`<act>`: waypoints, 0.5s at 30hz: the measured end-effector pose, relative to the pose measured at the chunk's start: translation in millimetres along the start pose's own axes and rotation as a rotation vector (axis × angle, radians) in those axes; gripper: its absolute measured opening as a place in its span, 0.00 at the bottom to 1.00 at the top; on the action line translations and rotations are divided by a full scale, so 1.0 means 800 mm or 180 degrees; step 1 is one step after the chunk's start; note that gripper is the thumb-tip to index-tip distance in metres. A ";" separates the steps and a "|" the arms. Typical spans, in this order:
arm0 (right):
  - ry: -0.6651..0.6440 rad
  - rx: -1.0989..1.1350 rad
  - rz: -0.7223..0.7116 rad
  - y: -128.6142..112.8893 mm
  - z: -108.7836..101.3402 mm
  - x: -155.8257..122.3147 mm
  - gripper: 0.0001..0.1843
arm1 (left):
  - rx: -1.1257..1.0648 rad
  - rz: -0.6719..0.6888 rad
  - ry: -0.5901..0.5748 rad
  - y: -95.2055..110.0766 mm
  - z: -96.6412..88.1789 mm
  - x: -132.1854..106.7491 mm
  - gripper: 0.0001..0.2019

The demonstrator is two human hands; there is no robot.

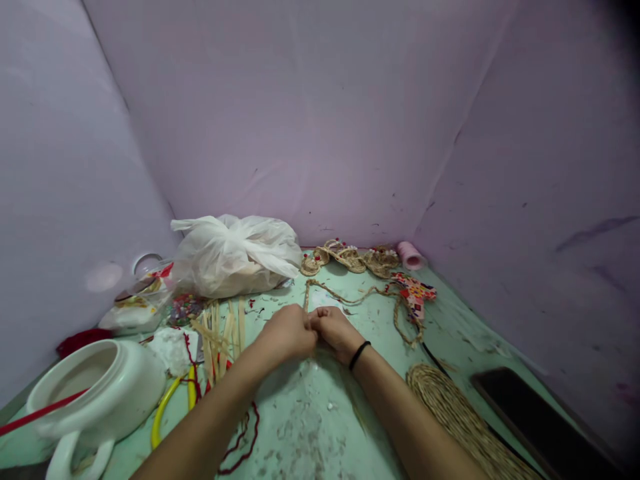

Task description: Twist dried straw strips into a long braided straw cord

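My left hand [290,331] and my right hand [336,330] meet at the middle of the table, fingers closed and nearly touching. Both pinch a braided straw cord [345,297]. From my fingers the cord runs up, bends, and trails right to a loop by a colourful patterned piece [416,293]. Thin loose strands [356,400] hang out below my right hand, which has a black band at the wrist. The exact spot where the fingers grip is hidden. A coiled woven straw sole [445,417] lies right of my right forearm.
Behind are a tied white plastic bag [240,257], small woven sandals [345,257] and a pink thread spool [411,256]. To the left sit straw strips [230,333], a white pot [130,383], yellow handles [164,410] and beads [184,310]. A dark phone [535,417] lies right.
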State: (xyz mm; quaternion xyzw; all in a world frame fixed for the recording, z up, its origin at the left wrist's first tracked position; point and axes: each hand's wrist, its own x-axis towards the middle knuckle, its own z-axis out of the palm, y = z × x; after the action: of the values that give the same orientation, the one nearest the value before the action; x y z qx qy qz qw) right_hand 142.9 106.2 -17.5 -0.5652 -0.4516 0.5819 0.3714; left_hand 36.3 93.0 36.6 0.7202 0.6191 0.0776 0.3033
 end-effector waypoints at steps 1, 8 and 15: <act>-0.0029 0.0022 -0.0008 -0.002 -0.001 -0.001 0.05 | -0.0287 -0.0126 -0.0140 -0.003 -0.008 0.003 0.09; -0.0275 0.0250 -0.0079 -0.008 -0.003 -0.004 0.06 | -0.2417 -0.0782 -0.0646 -0.016 -0.007 0.021 0.14; -0.0146 -0.0743 -0.0360 -0.001 -0.013 0.002 0.06 | -0.1370 -0.0620 -0.0793 -0.034 -0.016 0.022 0.15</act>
State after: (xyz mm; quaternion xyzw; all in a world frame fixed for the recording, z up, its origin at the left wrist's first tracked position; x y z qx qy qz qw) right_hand 152.8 109.4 -16.5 -0.5648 -0.5557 0.5163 0.3250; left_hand 10.6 115.0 27.7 0.5801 0.6127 0.0887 0.5294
